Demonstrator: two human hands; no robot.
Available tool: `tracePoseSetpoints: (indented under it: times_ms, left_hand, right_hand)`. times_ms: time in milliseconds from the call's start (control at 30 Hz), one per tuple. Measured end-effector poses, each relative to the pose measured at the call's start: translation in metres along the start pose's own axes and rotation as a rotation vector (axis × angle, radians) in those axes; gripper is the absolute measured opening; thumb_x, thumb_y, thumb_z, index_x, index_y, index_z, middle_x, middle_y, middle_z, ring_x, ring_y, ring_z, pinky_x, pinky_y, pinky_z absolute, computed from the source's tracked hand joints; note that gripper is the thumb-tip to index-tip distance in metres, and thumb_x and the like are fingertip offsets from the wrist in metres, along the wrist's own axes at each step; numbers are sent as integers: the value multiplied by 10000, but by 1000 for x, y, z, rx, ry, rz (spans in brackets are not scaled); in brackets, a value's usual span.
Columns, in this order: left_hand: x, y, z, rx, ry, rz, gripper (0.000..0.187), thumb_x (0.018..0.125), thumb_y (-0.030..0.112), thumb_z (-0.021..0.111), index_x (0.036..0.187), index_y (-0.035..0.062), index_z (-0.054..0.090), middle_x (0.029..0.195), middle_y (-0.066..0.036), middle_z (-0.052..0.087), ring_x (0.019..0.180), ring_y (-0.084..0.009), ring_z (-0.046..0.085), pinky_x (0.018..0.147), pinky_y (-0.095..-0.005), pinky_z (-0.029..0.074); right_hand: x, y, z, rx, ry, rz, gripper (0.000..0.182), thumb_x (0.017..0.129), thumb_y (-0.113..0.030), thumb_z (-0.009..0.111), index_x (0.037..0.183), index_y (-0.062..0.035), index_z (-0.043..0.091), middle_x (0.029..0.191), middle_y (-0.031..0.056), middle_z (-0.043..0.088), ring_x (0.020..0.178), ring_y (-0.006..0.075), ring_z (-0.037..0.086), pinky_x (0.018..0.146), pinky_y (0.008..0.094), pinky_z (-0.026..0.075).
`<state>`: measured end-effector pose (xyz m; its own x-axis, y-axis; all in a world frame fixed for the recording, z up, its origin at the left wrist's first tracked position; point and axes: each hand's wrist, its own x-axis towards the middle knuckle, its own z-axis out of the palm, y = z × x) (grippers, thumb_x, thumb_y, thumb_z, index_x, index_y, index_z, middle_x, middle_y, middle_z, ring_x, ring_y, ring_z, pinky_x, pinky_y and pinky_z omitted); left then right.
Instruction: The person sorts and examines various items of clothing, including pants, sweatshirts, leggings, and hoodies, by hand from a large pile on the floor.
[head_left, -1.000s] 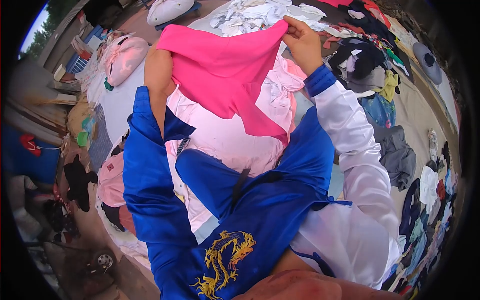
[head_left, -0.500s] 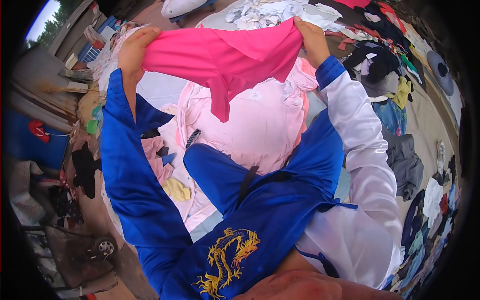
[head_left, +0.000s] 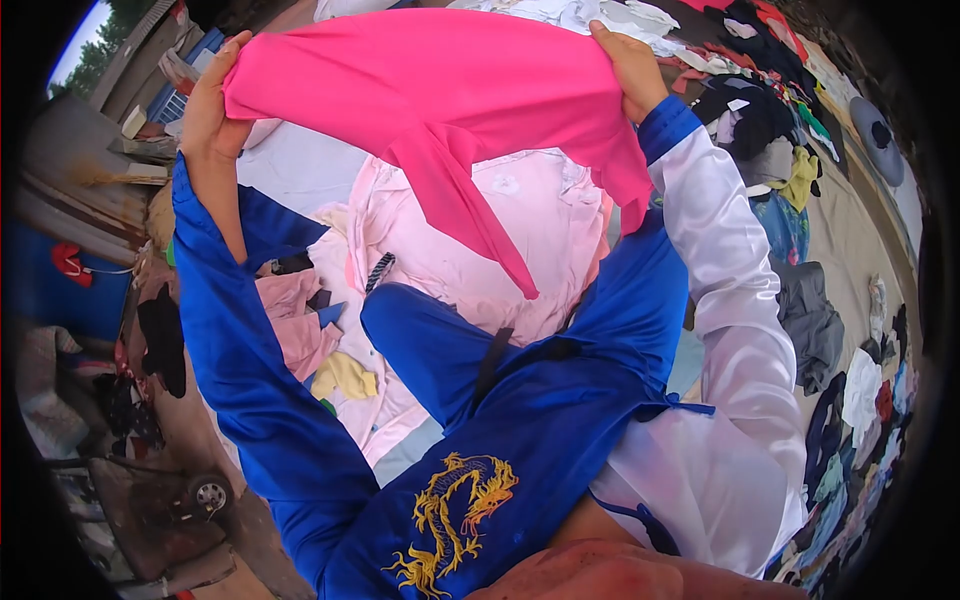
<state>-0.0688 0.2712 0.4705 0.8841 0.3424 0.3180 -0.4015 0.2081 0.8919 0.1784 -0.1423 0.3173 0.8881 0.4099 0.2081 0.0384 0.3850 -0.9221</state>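
Note:
A bright pink cloth [head_left: 430, 90] is stretched between my raised hands at the top of the view. My left hand [head_left: 213, 105] grips its left end, and my right hand [head_left: 630, 72] pinches its upper right edge. One narrow flap hangs down from the middle to a point, and another part droops below my right hand. Behind and below the cloth lies a pale pink garment [head_left: 450, 250], spread in front of my crossed legs in blue trousers [head_left: 420, 350].
White clothes [head_left: 560, 14] lie at the top. Dark garments [head_left: 745, 115], a yellow piece [head_left: 800, 180] and a grey one [head_left: 805, 320] lie on the right. At the left are small pink and yellow pieces [head_left: 345, 377] and a wheeled frame [head_left: 210, 494].
My left hand has moved outward to the left and slightly up. The pink cloth is spread wider and higher, and its middle flap hangs lower and further right.

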Motion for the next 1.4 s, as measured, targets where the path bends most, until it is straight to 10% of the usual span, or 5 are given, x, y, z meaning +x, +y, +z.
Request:
tracePoseSetpoints:
  times_ms: [167, 367, 433, 733, 1400]
  left_hand:
    - [-11, -73, 18, -128, 258, 564, 597, 1001, 219, 510, 1472, 14, 206, 1430, -265, 399, 1361, -365, 400, 1062, -470, 412]
    - [-196, -379, 104, -500, 55, -706, 724, 968, 672, 281, 1382, 98, 435, 1259, -83, 554, 1185, -236, 528, 1025, -410, 431]
    - [-242, -406, 91, -451, -220, -841, 639, 990, 609, 359, 1166, 31, 568, 692, -46, 576, 612, -181, 580, 716, -392, 516]
    - [-185, -270, -89, 103, 374, -862, 254, 950, 312, 631, 849, 89, 560, 543, 55, 376, 397, -47, 273, 377, -224, 200]
    - [-106, -105, -105, 667, 420, -577, 329, 931, 398, 655, 840, 94, 569, 503, 88, 317, 380, -34, 252, 378, -227, 207]
  right_hand:
    - [-10, -21, 13, 362, -305, -84, 278, 962, -146, 551, 1212, -33, 597, 1171, 142, 650, 1043, 230, 653, 928, 365, 513]
    - [-102, 198, -40, 165, -242, 592, 698, 1006, -589, 325, 1481, -78, 350, 1462, 102, 461, 1306, 229, 484, 1106, 367, 346]
    - [-161, 274, -68, -28, -389, 661, 702, 954, -579, 489, 1420, -57, 438, 1399, 107, 518, 1216, 216, 552, 1029, 363, 429]
    - [-71, 256, -214, -396, -20, 561, 311, 853, -279, 725, 1029, -23, 707, 708, 71, 640, 439, 167, 543, 349, 298, 395]
    - [77, 19, -241, -1058, -33, 35, 355, 943, -287, 612, 1150, -5, 671, 965, 19, 698, 856, 80, 634, 777, 221, 488]
